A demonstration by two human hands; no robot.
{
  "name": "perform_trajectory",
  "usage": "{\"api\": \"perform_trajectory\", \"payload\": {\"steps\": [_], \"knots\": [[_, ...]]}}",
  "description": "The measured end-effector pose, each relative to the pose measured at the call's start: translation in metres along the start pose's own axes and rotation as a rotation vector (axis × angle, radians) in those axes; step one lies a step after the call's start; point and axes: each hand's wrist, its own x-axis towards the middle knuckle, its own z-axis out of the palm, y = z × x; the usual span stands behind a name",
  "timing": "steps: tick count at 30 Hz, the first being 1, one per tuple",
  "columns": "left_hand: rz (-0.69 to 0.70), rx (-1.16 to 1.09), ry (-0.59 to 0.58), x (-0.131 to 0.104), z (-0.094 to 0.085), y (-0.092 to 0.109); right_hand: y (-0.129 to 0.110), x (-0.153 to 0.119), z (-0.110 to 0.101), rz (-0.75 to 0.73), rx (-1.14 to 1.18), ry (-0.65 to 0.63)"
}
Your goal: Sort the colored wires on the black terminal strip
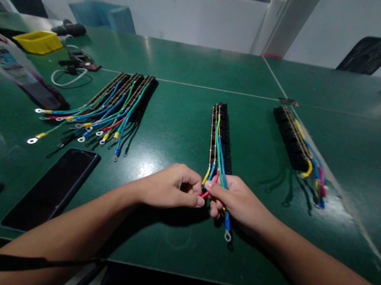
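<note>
At the near edge of the green bench (188,65), the left hand (168,188) pinched the tip of a red wire (206,193) between thumb and forefinger, while the right hand (235,201) closed around the bundle of coloured wires (217,156) running from the middle terminal strip (221,135). A blue lead with a ring lug (227,236) hung below the right fist. A hard pull could probably drag the strip along the bench or loosen a wire at its terminal. To the left lay a dark phone (53,188) and a group of wired strips (125,98); another strip (292,137) lay to the right. A yellow tray (38,41) stood far left, its contents not discernible.
</note>
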Motion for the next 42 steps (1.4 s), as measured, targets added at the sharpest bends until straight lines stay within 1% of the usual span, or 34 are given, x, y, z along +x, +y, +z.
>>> {"api": "perform_trajectory", "payload": {"steps": [4, 7, 10, 13, 16, 20, 26, 33, 40, 42], "knots": [[0.003, -0.086, -0.005, 0.0017, 0.0007, -0.0034, 0.0011, -0.0003, -0.0008, -0.017, -0.036, 0.008], [-0.038, -0.173, 0.01, 0.0029, 0.0025, -0.0058, -0.0001, -0.0008, -0.0003, -0.015, -0.025, 0.027], [-0.07, -0.212, 0.043, 0.0037, 0.0046, -0.0076, -0.0016, -0.0011, 0.0006, -0.021, -0.003, 0.038], [-0.055, -0.198, 0.062, 0.0035, 0.0056, -0.0078, -0.0019, -0.0013, 0.001, -0.037, 0.013, 0.037], [-0.012, -0.12, 0.071, 0.0028, 0.005, -0.0068, -0.0016, -0.0014, 0.0009, -0.035, 0.006, 0.051], [0.022, -0.026, 0.045, 0.0025, 0.0035, -0.0063, -0.0016, -0.0012, 0.0005, -0.016, 0.002, 0.051], [0.015, -0.093, 0.022, 0.0036, 0.0051, -0.0075, -0.0016, -0.0001, -0.0008, -0.034, 0.011, 0.023], [0.054, -0.002, 0.005, 0.0031, 0.0036, -0.0061, -0.0025, -0.0011, 0.0, -0.023, -0.002, 0.053], [0.019, -0.132, -0.005, 0.0051, 0.0062, -0.0074, -0.0003, 0.0001, 0.0006, -0.045, 0.013, 0.039], [0.019, -0.125, 0.001, 0.005, 0.0065, -0.0073, -0.0003, -0.0002, 0.0011, -0.04, 0.023, 0.056]]}}
